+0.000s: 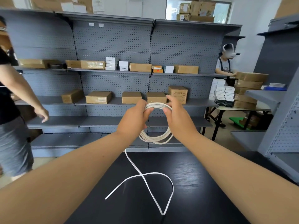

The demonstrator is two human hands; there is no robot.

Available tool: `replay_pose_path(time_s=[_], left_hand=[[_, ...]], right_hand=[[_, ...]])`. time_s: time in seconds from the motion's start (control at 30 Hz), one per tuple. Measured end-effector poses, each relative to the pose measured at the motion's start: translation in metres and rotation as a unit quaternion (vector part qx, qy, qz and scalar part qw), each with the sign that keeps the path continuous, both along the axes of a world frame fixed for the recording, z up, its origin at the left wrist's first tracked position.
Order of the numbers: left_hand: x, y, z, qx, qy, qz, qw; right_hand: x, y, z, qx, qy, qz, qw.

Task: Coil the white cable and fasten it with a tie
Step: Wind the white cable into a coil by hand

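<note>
I hold the white cable coil [156,138] up in the air above the far edge of the black table [194,183]. My left hand [135,118] grips the coil's upper left side, fingers curled round the strands. At the upper right, my right hand [175,113] pinches the top of the coil. A loose tail of the cable [145,180] hangs from under my left hand down to the table, where it crosses itself in one open loop and ends at the front left. No tie is visible.
Grey pegboard shelving [113,46] with brown cartons [98,97] and white boxes fills the wall ahead. A person [14,110] stands close at the left, arm hanging. Another person [225,63] works at a folding table [242,108] stacked with boxes at the right.
</note>
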State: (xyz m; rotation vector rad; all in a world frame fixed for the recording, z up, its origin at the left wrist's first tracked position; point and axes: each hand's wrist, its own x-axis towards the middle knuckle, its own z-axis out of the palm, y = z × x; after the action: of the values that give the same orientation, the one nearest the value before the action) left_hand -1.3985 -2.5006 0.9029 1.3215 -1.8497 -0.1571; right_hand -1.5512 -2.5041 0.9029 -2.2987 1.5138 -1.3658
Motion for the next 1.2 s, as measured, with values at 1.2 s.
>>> replay_pose_path(time_s=[1.2], left_hand=[[0.025, -0.01, -0.001, 0.21, 0.197, -0.216, 0.933]], right_hand=[[-0.025, -0.003, 0.014, 0.036, -0.003, -0.022, 0.999]])
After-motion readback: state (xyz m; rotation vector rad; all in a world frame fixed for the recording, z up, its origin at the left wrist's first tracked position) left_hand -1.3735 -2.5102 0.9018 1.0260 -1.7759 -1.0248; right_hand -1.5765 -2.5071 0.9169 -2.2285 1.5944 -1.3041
